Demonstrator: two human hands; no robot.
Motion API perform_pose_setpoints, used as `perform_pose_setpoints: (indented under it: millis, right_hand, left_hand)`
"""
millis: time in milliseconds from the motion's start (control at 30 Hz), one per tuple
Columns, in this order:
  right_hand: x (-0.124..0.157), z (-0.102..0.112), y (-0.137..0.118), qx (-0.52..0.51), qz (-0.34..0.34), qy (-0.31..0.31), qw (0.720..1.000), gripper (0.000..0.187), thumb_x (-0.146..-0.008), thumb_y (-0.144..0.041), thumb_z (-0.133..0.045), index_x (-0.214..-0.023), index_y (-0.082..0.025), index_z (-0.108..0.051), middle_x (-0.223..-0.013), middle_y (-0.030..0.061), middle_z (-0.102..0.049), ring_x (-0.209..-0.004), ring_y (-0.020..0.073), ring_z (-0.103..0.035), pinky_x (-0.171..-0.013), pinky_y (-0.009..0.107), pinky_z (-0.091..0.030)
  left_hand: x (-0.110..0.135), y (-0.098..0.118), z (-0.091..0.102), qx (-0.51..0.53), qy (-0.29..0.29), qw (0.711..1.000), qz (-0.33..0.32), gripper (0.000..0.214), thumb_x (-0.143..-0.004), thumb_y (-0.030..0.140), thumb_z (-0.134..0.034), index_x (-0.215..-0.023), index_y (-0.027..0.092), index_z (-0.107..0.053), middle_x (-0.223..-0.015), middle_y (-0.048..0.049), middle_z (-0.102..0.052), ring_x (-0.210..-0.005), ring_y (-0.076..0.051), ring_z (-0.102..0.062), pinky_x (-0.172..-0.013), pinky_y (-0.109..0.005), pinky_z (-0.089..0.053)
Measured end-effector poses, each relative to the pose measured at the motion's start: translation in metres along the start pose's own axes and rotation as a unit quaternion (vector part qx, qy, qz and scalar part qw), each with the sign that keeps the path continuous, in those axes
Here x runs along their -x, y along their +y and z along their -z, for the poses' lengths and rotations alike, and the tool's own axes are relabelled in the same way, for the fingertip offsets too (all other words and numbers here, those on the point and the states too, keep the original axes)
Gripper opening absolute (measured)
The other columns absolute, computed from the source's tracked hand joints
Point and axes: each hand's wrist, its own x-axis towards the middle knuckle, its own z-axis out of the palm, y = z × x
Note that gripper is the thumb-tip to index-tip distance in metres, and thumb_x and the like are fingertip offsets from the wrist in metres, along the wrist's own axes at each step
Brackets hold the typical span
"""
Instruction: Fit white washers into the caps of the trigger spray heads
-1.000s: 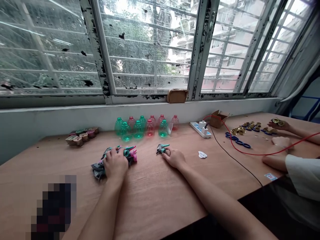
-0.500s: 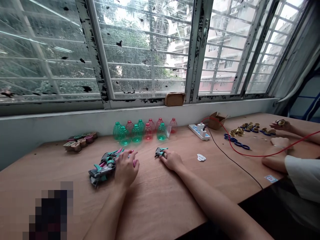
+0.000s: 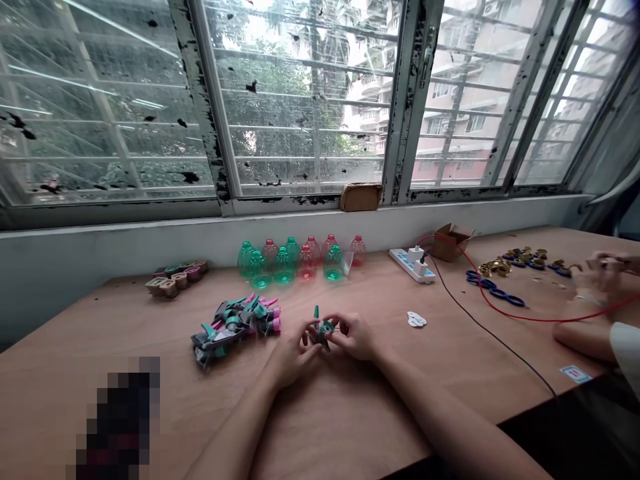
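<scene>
Your left hand and right hand curve inward and meet, both gripping a teal plastic trigger sprayer head low over the desk, forearms angled toward each other. Just left of your hands lies a heap of teal-and-pink sprayer heads; beyond them, green and red plastic bottles stand in rows near the wall

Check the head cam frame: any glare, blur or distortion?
Head view: window is bright and washed out, its bars bowed by the wide lens; a pixelated patch masks the lower left; left hand, right hand and sprayer head look fairly sharp, no heavy blur.
</scene>
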Motion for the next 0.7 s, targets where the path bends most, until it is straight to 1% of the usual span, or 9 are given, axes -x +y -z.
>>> perform_pose_setpoints:
  millis: [100,200,267,367,467,533,600,667,700]
  right_hand:
    - [0.003,-0.005,-0.001,-0.030,0.022,-0.015,0.999,0.034,-0.076,-0.023,-0.063,-0.111,-0.023,-0.062,-0.081,-0.0013,-0.069,-0.051,0.0075,-0.042,-0.051,0.019,-0.035]
    - [0.005,-0.008,0.001,-0.043,0.030,-0.023,0.998,0.034,-0.075,-0.024,-0.066,-0.109,-0.022,-0.061,-0.079,-0.0019,-0.069,-0.050,0.0071,-0.039,-0.051,0.019,-0.035]
    - [0.006,-0.009,0.002,-0.049,0.030,-0.034,0.998,0.036,-0.074,-0.025,-0.068,-0.109,-0.022,-0.060,-0.079,-0.0020,-0.069,-0.050,0.0069,-0.039,-0.050,0.019,-0.035]
    - [0.007,-0.007,0.004,-0.054,0.029,-0.062,0.996,0.040,-0.072,-0.030,-0.072,-0.110,-0.022,-0.061,-0.074,-0.0024,-0.067,-0.050,0.0070,-0.042,-0.051,0.018,-0.036]
    - [0.007,-0.004,0.004,-0.050,0.027,-0.073,0.996,0.038,-0.074,-0.033,-0.071,-0.110,-0.022,-0.063,-0.068,-0.0035,-0.062,-0.049,0.0069,-0.041,-0.050,0.018,-0.035]
    - [0.007,-0.002,0.004,-0.044,0.026,-0.068,0.996,0.036,-0.077,-0.035,-0.069,-0.109,-0.022,-0.064,-0.067,-0.0032,-0.061,-0.050,0.0072,-0.042,-0.050,0.018,-0.036]
    - [0.006,0.001,0.006,-0.037,0.026,-0.058,0.997,0.030,-0.081,-0.037,-0.065,-0.105,-0.021,-0.067,-0.066,-0.0020,-0.061,-0.051,0.0080,-0.044,-0.052,0.019,-0.037]
    - [0.005,0.003,0.007,-0.028,0.026,-0.050,0.998,0.027,-0.087,-0.039,-0.057,-0.100,-0.019,-0.070,-0.064,-0.0005,-0.062,-0.053,0.0090,-0.047,-0.053,0.019,-0.037]
    - [0.005,0.005,0.007,-0.022,0.026,-0.047,0.998,0.029,-0.089,-0.039,-0.053,-0.097,-0.018,-0.071,-0.062,0.0001,-0.062,-0.053,0.0094,-0.048,-0.053,0.020,-0.037]
  left_hand:
    - [0.000,0.003,0.000,0.007,-0.005,1.000,0.003,0.042,-0.080,0.023,-0.059,-0.122,0.023,-0.052,-0.090,-0.0001,-0.060,-0.067,-0.010,-0.051,-0.060,-0.021,-0.042]
    - [-0.001,0.006,0.000,-0.002,-0.015,1.000,0.004,0.034,-0.079,0.026,-0.061,-0.113,0.021,-0.059,-0.085,0.0006,-0.059,-0.064,-0.010,-0.049,-0.059,-0.021,-0.040]
    - [-0.001,0.007,0.001,-0.018,-0.018,1.000,0.005,0.028,-0.077,0.024,-0.062,-0.105,0.019,-0.063,-0.086,-0.0006,-0.059,-0.066,-0.011,-0.050,-0.059,-0.021,-0.040]
    - [-0.001,0.008,0.001,-0.042,-0.017,0.999,0.005,0.025,-0.072,0.021,-0.064,-0.096,0.018,-0.066,-0.092,-0.0031,-0.060,-0.075,-0.014,-0.054,-0.064,-0.022,-0.041]
    - [-0.001,0.009,0.000,-0.059,-0.028,0.998,0.008,0.020,-0.071,0.020,-0.063,-0.091,0.017,-0.067,-0.091,-0.0029,-0.059,-0.072,-0.014,-0.055,-0.064,-0.022,-0.040]
    - [0.000,0.009,-0.001,-0.068,-0.029,0.997,0.010,0.020,-0.072,0.021,-0.062,-0.091,0.018,-0.067,-0.089,-0.0024,-0.060,-0.069,-0.013,-0.054,-0.062,-0.022,-0.039]
    - [0.000,0.009,-0.001,-0.079,-0.023,0.997,0.011,0.024,-0.072,0.021,-0.061,-0.095,0.019,-0.068,-0.085,-0.0011,-0.060,-0.067,-0.012,-0.053,-0.061,-0.021,-0.037]
    - [0.000,0.008,-0.001,-0.093,-0.018,0.995,0.019,0.028,-0.074,0.020,-0.059,-0.100,0.021,-0.068,-0.073,0.0016,-0.058,-0.062,-0.011,-0.050,-0.057,-0.021,-0.034]
    - [0.000,0.007,-0.001,-0.101,-0.015,0.994,0.028,0.028,-0.074,0.020,-0.058,-0.101,0.021,-0.068,-0.067,0.0029,-0.056,-0.059,-0.011,-0.048,-0.055,-0.021,-0.032]
